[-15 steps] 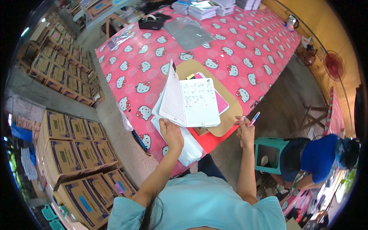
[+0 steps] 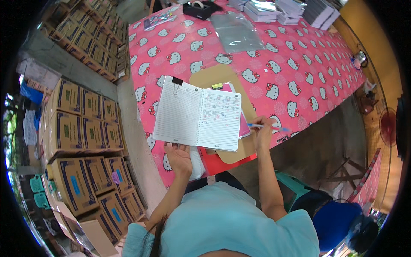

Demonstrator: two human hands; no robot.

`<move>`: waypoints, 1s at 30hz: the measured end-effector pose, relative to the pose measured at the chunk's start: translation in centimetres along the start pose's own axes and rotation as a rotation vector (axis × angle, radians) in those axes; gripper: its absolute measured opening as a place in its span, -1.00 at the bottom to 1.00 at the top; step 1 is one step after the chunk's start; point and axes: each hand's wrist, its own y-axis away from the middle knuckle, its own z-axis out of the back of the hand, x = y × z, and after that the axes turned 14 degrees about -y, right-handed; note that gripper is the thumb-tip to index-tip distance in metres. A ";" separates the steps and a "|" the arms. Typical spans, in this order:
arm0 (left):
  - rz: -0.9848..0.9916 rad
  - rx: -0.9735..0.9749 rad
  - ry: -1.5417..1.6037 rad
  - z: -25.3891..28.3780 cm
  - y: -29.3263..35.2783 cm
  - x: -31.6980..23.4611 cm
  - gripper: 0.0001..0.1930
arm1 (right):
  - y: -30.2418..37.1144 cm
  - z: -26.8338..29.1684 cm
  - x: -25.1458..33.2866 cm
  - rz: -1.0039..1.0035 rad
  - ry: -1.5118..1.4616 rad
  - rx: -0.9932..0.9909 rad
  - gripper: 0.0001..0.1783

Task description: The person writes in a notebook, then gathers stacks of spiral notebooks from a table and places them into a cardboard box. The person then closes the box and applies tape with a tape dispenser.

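Observation:
A spiral notebook (image 2: 175, 115) lies spread open in front of me, with handwriting on its right page and a black binder clip (image 2: 177, 80) at the top of the left page. Palm up, my left hand (image 2: 179, 160) supports the notebook's lower left edge, its fingertips partly hidden beneath it. My right hand (image 2: 263, 133) pinches a white and blue pen (image 2: 279, 129) just right of the notebook, one end pointing at the page. Under the notebook are a tan board (image 2: 234, 156), a pink booklet (image 2: 244, 124), a red folder (image 2: 214, 165) and a white pad (image 2: 197, 165).
A pink patterned cloth covers the table (image 2: 274, 92). Farther back are a clear plastic sheet (image 2: 237, 34), a black tape dispenser (image 2: 198, 9) and paper stacks (image 2: 261, 10). Cardboard boxes (image 2: 68, 132) are piled at left. A person in blue (image 2: 336, 225) sits at lower right.
The raised left leaf of the notebook has come down flat. My left hand has turned palm up under its edge. My right hand has brought the pen left, beside the page. The view has shifted.

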 end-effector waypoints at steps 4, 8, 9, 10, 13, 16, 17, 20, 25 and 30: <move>0.070 0.138 -0.277 1.5 -1.3 0.8 -0.65 | 1.6 -1.3 2.3 -0.178 -0.010 0.038 -0.52; 0.281 0.104 -0.256 0.9 -1.1 1.0 -0.65 | 4.5 -0.3 3.2 -0.242 0.145 0.070 -0.61; 0.289 0.094 -0.235 0.6 -0.9 1.4 -0.65 | 4.7 0.0 2.8 -0.193 0.225 0.054 -0.62; 0.297 0.082 -0.215 0.4 -0.6 1.8 -0.64 | 4.9 0.0 2.4 -0.040 0.330 0.038 -0.57; 0.329 0.074 -0.173 0.4 -0.3 2.2 -0.63 | 5.4 -0.8 2.4 0.111 0.397 0.031 -0.45; 0.348 0.130 -0.149 0.9 -0.2 2.6 -0.62 | 6.3 -1.6 3.4 -0.109 0.068 0.071 -0.41; 0.351 0.157 -0.142 1.2 -0.2 2.8 -0.62 | 6.0 -2.5 2.9 -0.018 0.018 0.083 -0.40; 0.314 0.185 -0.291 2.4 -0.3 3.4 -0.59 | 5.2 -3.4 2.6 0.002 -0.026 0.142 -0.38; -0.718 0.577 -1.634 -2.9 1.5 -0.3 -0.48 | 3.0 -2.4 1.6 0.171 0.306 0.006 -0.40; -0.582 0.461 -1.551 -4.6 -0.3 1.2 -0.42 | 1.6 -0.3 2.6 -0.284 0.517 -0.004 -0.41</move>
